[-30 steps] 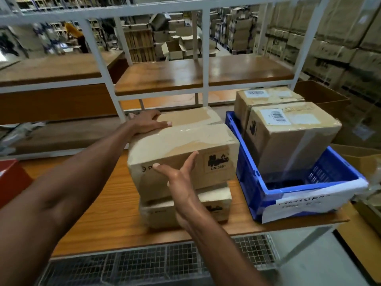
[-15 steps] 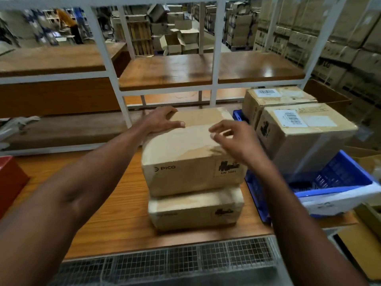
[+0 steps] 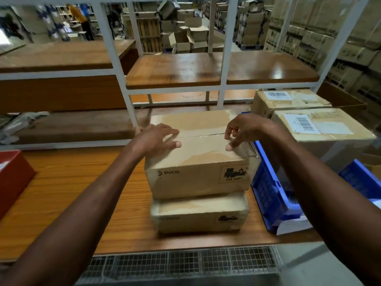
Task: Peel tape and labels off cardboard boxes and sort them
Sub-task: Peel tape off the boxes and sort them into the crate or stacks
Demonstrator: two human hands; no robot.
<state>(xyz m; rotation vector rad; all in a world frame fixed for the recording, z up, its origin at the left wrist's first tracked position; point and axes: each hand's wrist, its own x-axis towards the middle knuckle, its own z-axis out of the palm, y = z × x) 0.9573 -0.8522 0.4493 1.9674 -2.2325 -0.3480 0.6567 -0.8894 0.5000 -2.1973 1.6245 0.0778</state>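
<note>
Tan taped cardboard box (image 3: 198,153) — braced by flat left hand (image 3: 156,139), right hand (image 3: 241,129) fingertips curled, picking at clear tape (image 3: 202,135) — next needs a lifted edge

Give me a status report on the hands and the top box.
Left hand flat on the top PICO box, steadying it. Right hand picking at the tape near the right edge, fingertips down. Nothing peeled yet. Nothing in the way.

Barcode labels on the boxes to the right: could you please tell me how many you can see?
2: one label on the far box, one label on the near box. Other faces are hidden.
</note>
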